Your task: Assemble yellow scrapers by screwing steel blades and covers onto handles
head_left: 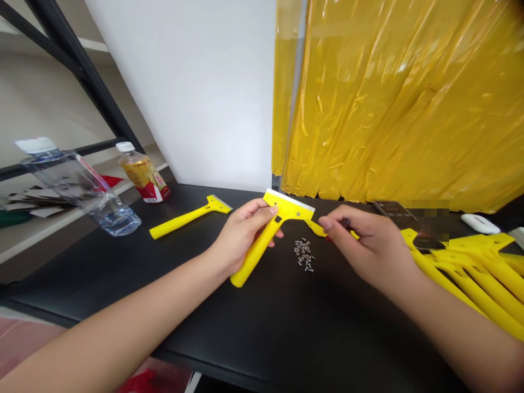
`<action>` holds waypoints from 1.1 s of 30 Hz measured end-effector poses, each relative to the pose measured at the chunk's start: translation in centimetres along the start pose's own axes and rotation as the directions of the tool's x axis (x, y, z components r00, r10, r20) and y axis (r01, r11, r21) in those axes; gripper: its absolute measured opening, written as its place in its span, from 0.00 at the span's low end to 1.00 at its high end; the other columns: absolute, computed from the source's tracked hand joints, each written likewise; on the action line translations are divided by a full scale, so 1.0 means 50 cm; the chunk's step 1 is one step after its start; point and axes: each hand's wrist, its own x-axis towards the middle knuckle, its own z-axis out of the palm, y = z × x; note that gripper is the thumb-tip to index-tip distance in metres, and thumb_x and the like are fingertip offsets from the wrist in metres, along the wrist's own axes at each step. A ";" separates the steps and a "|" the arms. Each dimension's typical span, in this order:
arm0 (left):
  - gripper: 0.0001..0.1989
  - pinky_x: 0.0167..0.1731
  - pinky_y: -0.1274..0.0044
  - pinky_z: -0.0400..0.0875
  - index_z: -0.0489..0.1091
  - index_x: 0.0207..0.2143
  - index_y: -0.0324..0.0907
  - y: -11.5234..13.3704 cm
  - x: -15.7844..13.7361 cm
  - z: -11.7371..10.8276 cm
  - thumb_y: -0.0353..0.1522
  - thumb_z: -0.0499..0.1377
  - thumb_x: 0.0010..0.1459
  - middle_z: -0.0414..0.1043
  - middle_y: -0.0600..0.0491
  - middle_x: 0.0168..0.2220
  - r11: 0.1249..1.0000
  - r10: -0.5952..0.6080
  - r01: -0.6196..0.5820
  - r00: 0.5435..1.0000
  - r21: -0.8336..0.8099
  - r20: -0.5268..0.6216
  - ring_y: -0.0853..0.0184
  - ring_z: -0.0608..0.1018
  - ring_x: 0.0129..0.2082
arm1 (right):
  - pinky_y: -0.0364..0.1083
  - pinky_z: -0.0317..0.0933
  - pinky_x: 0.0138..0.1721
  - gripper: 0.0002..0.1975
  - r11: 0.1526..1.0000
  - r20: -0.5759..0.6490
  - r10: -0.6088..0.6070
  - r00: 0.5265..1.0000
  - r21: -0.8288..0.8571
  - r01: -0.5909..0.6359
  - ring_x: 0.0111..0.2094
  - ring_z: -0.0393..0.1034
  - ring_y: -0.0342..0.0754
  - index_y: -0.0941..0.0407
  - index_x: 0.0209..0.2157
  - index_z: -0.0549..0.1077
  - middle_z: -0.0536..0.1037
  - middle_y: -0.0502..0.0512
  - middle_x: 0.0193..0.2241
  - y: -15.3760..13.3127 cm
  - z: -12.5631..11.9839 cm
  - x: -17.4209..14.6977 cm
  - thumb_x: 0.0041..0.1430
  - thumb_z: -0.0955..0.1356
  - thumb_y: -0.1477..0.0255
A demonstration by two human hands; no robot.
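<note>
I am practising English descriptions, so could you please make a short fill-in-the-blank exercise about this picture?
1. The left hand holds a ____ scraper.
2. Small metal screws rest on a ____ table.
3. On the picture's left side are ____ bottles with white caps.

Missing words: yellow; black; two.

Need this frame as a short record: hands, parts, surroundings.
left hand: holds yellow scraper
right hand: pinches dark item, mostly hidden
loose parts: small screws on black table, between hands
left side: second scraper, clear bottle, amber drink bottle
right side: overlapping yellow scraper bodies, phone, white object
back: white panel, yellow plastic sheeting
</note>
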 end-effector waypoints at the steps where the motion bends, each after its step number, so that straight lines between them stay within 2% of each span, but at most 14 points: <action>1: 0.12 0.24 0.80 0.74 0.72 0.41 0.43 -0.001 0.001 -0.001 0.41 0.67 0.63 0.76 0.55 0.33 1.000 -0.004 0.004 1.000 0.000 -0.007 0.67 0.81 0.30 | 0.44 0.57 0.30 0.15 0.998 0.028 -0.060 0.998 -0.005 0.060 0.26 0.66 0.42 0.53 0.31 0.73 0.73 0.46 0.24 -0.005 0.005 -0.003 0.73 0.66 0.62; 3: 0.12 0.24 0.80 0.74 0.72 0.40 0.43 -0.001 0.001 -0.002 0.41 0.67 0.63 0.75 0.54 0.32 1.000 -0.009 0.009 1.000 0.000 -0.019 0.67 0.81 0.30 | 0.43 0.57 0.30 0.13 0.988 0.066 -0.155 0.986 -0.011 0.156 0.25 0.66 0.41 0.53 0.31 0.72 0.73 0.45 0.24 -0.010 0.016 -0.008 0.72 0.67 0.65; 5: 0.13 0.24 0.80 0.74 0.72 0.40 0.43 0.000 0.001 -0.002 0.41 0.67 0.63 0.75 0.54 0.32 1.000 -0.010 0.010 1.000 0.005 -0.019 0.67 0.81 0.30 | 0.43 0.57 0.30 0.12 0.982 0.076 -0.188 0.979 -0.009 0.190 0.25 0.67 0.40 0.54 0.32 0.72 0.74 0.46 0.24 -0.009 0.026 -0.010 0.72 0.67 0.66; 11: 0.12 0.24 0.80 0.74 0.72 0.41 0.43 -0.001 -0.002 0.001 0.41 0.66 0.64 0.75 0.54 0.32 1.000 -0.011 0.011 1.000 0.020 0.003 0.67 0.80 0.29 | 0.43 0.58 0.32 0.12 0.990 0.115 -0.141 0.983 0.019 0.139 0.27 0.69 0.42 0.54 0.33 0.74 0.75 0.46 0.25 0.004 0.040 -0.008 0.72 0.67 0.65; 22: 0.13 0.24 0.80 0.74 0.72 0.42 0.43 0.002 -0.003 0.002 0.42 0.67 0.63 0.75 0.54 0.33 0.999 -0.030 0.030 1.000 0.021 -0.007 0.67 0.80 0.30 | 0.44 0.60 0.33 0.11 0.986 0.103 -0.163 0.981 0.048 0.159 0.29 0.70 0.42 0.54 0.34 0.74 0.78 0.48 0.28 0.001 0.038 -0.010 0.72 0.67 0.66; 33: 0.13 0.24 0.80 0.74 0.72 0.41 0.44 0.003 -0.002 0.004 0.42 0.67 0.62 0.75 0.55 0.33 0.999 -0.034 0.035 0.999 0.031 -0.013 0.67 0.80 0.29 | 0.44 0.61 0.34 0.11 0.985 0.160 -0.160 0.974 0.094 0.147 0.29 0.71 0.43 0.53 0.34 0.74 0.78 0.48 0.28 0.003 0.039 -0.011 0.72 0.67 0.66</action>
